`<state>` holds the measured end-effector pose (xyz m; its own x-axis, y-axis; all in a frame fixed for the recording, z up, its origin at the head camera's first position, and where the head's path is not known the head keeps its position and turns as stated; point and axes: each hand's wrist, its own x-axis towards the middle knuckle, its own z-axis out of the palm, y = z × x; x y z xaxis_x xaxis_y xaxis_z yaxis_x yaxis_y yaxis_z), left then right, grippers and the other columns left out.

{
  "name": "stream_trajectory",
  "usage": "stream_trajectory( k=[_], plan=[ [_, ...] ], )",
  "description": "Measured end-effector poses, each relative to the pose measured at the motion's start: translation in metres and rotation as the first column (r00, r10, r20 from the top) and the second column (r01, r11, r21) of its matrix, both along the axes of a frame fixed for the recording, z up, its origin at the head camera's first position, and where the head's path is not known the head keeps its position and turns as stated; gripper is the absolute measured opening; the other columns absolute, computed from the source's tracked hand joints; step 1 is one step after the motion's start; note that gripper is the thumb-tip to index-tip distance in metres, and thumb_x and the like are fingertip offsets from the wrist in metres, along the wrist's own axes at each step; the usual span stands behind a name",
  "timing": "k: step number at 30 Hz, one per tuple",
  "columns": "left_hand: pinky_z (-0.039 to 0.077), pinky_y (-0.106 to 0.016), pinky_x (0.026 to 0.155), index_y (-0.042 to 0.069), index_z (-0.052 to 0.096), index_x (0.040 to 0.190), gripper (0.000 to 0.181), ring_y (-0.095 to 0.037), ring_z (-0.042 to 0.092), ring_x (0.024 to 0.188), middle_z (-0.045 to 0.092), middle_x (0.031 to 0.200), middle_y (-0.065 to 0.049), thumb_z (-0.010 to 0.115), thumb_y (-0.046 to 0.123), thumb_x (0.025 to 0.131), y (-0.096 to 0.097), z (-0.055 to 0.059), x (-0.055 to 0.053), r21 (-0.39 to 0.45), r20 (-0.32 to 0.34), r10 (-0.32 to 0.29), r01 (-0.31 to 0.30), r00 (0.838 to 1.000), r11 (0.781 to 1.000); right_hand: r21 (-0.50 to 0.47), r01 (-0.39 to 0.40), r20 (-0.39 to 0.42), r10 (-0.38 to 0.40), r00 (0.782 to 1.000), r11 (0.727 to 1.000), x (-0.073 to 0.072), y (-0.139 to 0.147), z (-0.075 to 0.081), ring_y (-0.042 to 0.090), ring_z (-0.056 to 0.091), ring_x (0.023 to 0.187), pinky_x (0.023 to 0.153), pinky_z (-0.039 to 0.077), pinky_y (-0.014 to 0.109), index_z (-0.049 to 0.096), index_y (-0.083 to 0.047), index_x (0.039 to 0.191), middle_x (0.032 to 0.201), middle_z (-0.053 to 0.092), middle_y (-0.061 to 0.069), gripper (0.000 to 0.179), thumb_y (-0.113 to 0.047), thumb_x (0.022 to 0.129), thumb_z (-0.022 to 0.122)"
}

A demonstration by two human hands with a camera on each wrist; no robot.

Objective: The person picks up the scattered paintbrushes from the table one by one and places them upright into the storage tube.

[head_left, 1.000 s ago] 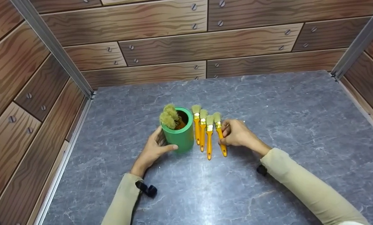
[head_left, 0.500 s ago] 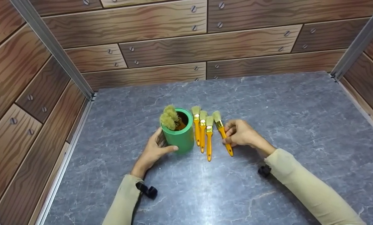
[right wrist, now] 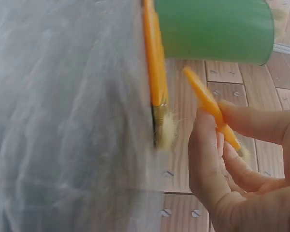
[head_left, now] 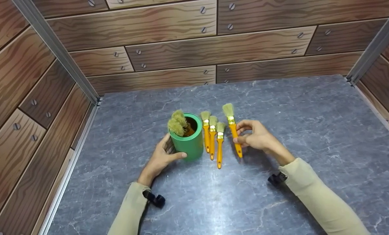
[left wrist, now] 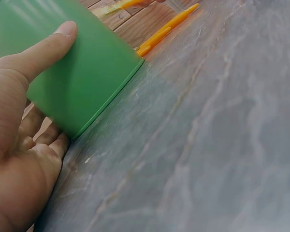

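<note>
My left hand (head_left: 161, 156) grips the side of a green cylindrical pot (head_left: 191, 148), thumb in front and fingers behind it. The pot stands upright on the table. Bristle heads of brushes (head_left: 177, 122) poke out over its left rim; their handles are mostly hidden inside. With thumb and fingertips, my right hand (head_left: 256, 135) pinches the orange handle of a paintbrush (head_left: 235, 132), bristles pointing away from me. In the right wrist view this paintbrush (right wrist: 208, 96) is held off the table. Three more paintbrushes (head_left: 212, 138) lie side by side right of the pot.
The grey marbled table (head_left: 295, 114) spreads around the pot and brushes. Wood-patterned walls (head_left: 181, 36) stand at the back and on both sides, with metal posts (head_left: 60, 55) at the corners.
My right hand has drawn the rightmost paintbrush away from the others and raised it off the table, its bristles now farther back. The left hand and pot keep their place.
</note>
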<state>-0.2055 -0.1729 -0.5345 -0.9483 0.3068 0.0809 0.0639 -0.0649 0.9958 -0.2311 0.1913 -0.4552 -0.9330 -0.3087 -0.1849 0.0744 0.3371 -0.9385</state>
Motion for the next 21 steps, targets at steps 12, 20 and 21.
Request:
stream_trajectory(
  k=[12, 20, 21],
  plan=[
    [0.029, -0.036, 0.133, 0.015, 0.025, 0.171, 0.109, -0.021, 0.035, 0.160, 0.041, 0.170, -0.005, 0.091, 0.005, 0.085, 0.000, -0.002, -0.001, 0.013, -0.009, 0.001, -0.001, 1.000, 1.000, -0.172, -0.027, -0.125, 0.005, 0.992, 0.985, 0.004, -0.014, 0.015, 0.024, 0.077, 0.097, 0.088, 0.068, 0.039, 0.060, 0.011, 0.124, 0.117, 0.068, 0.024, 0.033, 0.010, 0.094, 0.074],
    [0.030, -0.035, 0.133, 0.019, 0.023, 0.172, 0.111, -0.020, 0.034, 0.160, 0.039, 0.171, -0.002, 0.092, 0.011, 0.085, -0.001, -0.002, 0.000, -0.010, 0.008, 0.005, -0.005, 1.000, 1.000, -0.213, -0.058, -0.224, 0.009, 0.975, 0.975, 0.006, -0.030, 0.034, 0.024, 0.074, 0.099, 0.091, 0.067, 0.037, 0.064, 0.011, 0.121, 0.116, 0.071, 0.027, 0.026, 0.009, 0.096, 0.070],
    [0.029, -0.036, 0.133, 0.019, 0.023, 0.172, 0.111, -0.020, 0.034, 0.160, 0.039, 0.171, -0.002, 0.092, 0.011, 0.085, -0.001, -0.002, 0.000, -0.009, 0.007, 0.006, -0.005, 1.000, 1.000, -0.214, -0.057, -0.232, 0.005, 0.973, 0.975, 0.005, -0.033, 0.036, 0.024, 0.074, 0.099, 0.090, 0.067, 0.037, 0.065, 0.011, 0.121, 0.116, 0.071, 0.026, 0.025, 0.009, 0.096, 0.070]
  ],
)
